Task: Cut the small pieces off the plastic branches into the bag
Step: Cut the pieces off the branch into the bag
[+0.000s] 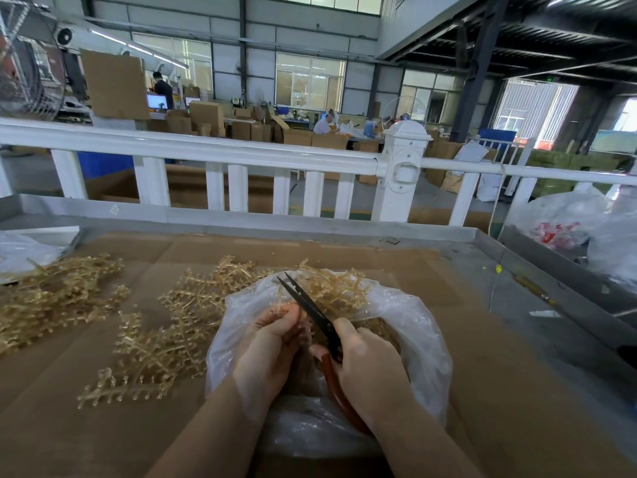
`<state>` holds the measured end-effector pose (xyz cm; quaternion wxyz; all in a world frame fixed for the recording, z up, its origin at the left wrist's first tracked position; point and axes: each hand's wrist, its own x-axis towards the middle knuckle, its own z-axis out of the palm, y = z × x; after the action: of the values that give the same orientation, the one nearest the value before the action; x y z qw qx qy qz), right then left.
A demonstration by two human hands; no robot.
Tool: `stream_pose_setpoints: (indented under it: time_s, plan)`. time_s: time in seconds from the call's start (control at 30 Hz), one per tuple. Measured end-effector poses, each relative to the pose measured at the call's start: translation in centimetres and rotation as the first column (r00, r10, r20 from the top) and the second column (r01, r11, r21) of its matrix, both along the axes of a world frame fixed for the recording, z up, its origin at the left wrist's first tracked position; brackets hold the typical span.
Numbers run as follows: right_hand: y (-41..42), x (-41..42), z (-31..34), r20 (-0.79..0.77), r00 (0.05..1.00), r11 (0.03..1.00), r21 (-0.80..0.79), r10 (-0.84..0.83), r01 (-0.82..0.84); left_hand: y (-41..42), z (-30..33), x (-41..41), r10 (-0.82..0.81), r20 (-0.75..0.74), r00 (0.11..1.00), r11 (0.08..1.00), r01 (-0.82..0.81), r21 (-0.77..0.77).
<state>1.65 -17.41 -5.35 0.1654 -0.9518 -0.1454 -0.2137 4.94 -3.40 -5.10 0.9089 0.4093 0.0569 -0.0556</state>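
A clear plastic bag (pixel 420 326) lies open on the cardboard-covered table, with tan plastic bits inside. Above its mouth my left hand (pixel 269 346) pinches a small tan plastic branch (pixel 284 307) between thumb and fingers. My right hand (pixel 368 367) grips black-bladed scissors (pixel 310 308) by their red-brown handles; the blades are slightly parted and point up and left, just right of the pinched branch. More tan branches (pixel 165 339) lie spread on the cardboard left of the bag, and a further heap (pixel 331 288) sits behind the bag.
Another pile of branches (pixel 51 298) lies at the far left beside a white bag (pixel 24 250). A white railing (pixel 220 157) runs behind the table. Filled plastic bags (pixel 568 222) stand at the right, beyond the grey table rim (pixel 517 250).
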Motion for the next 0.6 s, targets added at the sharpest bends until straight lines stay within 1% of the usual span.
stream_pose_setpoints:
  time_s: [0.27, 0.43, 0.6]
  plan:
    - [-0.09, -0.04, -0.1, 0.005, 1.0, 1.0, 0.02, -0.008, 0.008, -0.15, 0.28, -0.42, -0.005, 0.038, 0.999, 1.0, 0.005, 0.004]
    - [-0.08, -0.1, 0.06, 0.027, 1.0, 1.0, 0.029, -0.012, 0.011, -0.19, 0.25, -0.47, -0.009, 0.037, 0.999, 0.999, 0.007, 0.039]
    - [0.12, 0.13, 0.16, -0.014, 1.0, 0.999, 0.039, -0.016, 0.017, -0.14, 0.34, -0.46, -0.015, 0.052, 0.999, 1.0, 0.014, 0.022]
